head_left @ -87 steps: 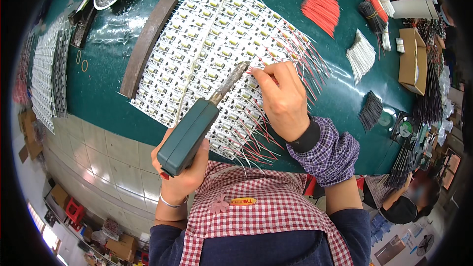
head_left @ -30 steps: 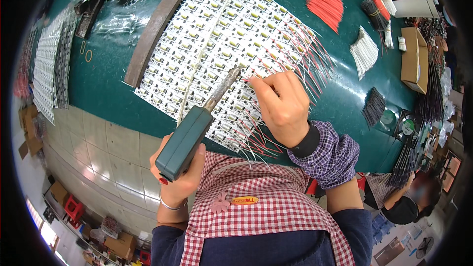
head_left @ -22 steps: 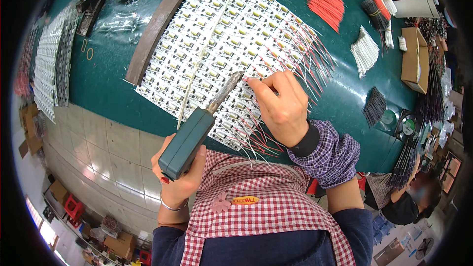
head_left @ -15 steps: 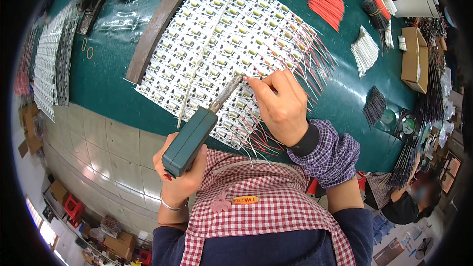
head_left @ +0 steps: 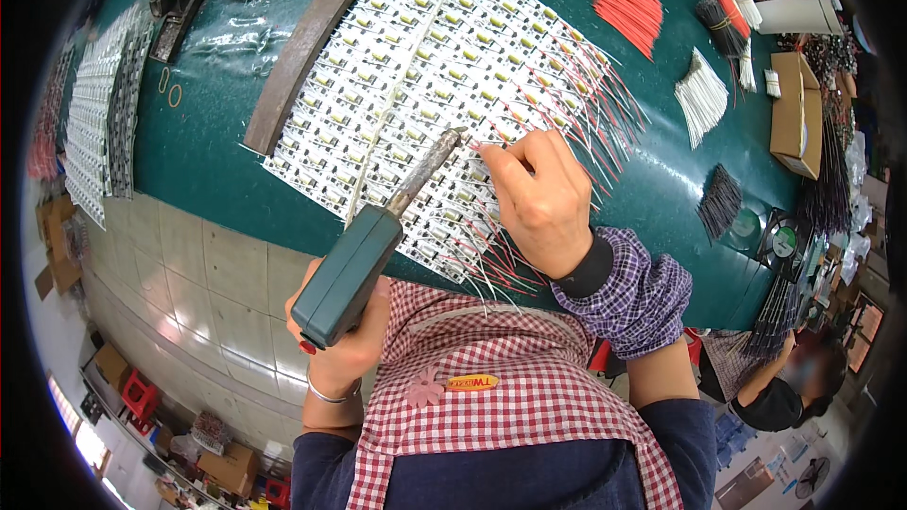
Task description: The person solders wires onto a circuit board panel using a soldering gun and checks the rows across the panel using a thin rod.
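My left hand (head_left: 351, 345) is wrapped round the dark green handle of a soldering iron (head_left: 348, 274). Its grey metal tip points up and right, just above a white circuit board panel (head_left: 378, 123) full of small yellow-topped parts. Close to the tip, my right hand (head_left: 540, 198) pinches thumb and forefinger together over the panel; a small reddish bit shows at the fingertips, too small to name. Red and white wires (head_left: 605, 123) stick out from the panel's right side, and more (head_left: 487, 269) fan out at its near corner.
A dark curved bar (head_left: 304, 61) lies along the panel's left edge. Bundles of red wires (head_left: 629, 8), white wires (head_left: 702, 99) and black wires (head_left: 719, 200) lie to the right on the green table (head_left: 217, 161). A cardboard box (head_left: 794, 118) stands beyond. Another person (head_left: 784, 378) sits at lower right.
The soldering iron in my left hand has drawn back down and left, its tip lifting away from my right fingertips. My right hand has hardly moved.
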Available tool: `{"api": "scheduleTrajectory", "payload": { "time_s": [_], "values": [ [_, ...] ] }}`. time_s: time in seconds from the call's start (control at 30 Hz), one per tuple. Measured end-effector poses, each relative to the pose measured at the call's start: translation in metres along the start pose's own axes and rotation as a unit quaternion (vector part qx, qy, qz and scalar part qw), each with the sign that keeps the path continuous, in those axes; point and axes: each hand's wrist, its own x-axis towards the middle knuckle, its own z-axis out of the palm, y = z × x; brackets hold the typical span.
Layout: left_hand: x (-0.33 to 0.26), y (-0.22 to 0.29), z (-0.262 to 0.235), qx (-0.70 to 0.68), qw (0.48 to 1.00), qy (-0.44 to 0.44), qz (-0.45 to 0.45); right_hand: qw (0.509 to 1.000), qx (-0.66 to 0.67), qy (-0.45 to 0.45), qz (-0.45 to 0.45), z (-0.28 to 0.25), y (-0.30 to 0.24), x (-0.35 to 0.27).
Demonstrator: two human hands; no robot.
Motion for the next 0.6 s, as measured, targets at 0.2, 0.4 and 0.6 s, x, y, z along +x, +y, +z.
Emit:
{"api": "scheduleTrajectory", "payload": {
  "time_s": [0.2,0.4,0.6],
  "values": [
    [-0.001,0.001,-0.001,0.0,1.0,0.003,0.012,1.0,-0.01,0.002,-0.002,0.001,-0.001,-0.001],
    [-0.001,0.004,-0.004,0.008,0.999,-0.005,0.046,0.999,0.002,0.036,-0.03,-0.003,-0.009,-0.003],
    [-0.004,0.006,-0.009,0.036,0.997,-0.026,0.058,0.999,0.02,0.005,-0.037,-0.001,-0.011,-0.006]
  ]
}}
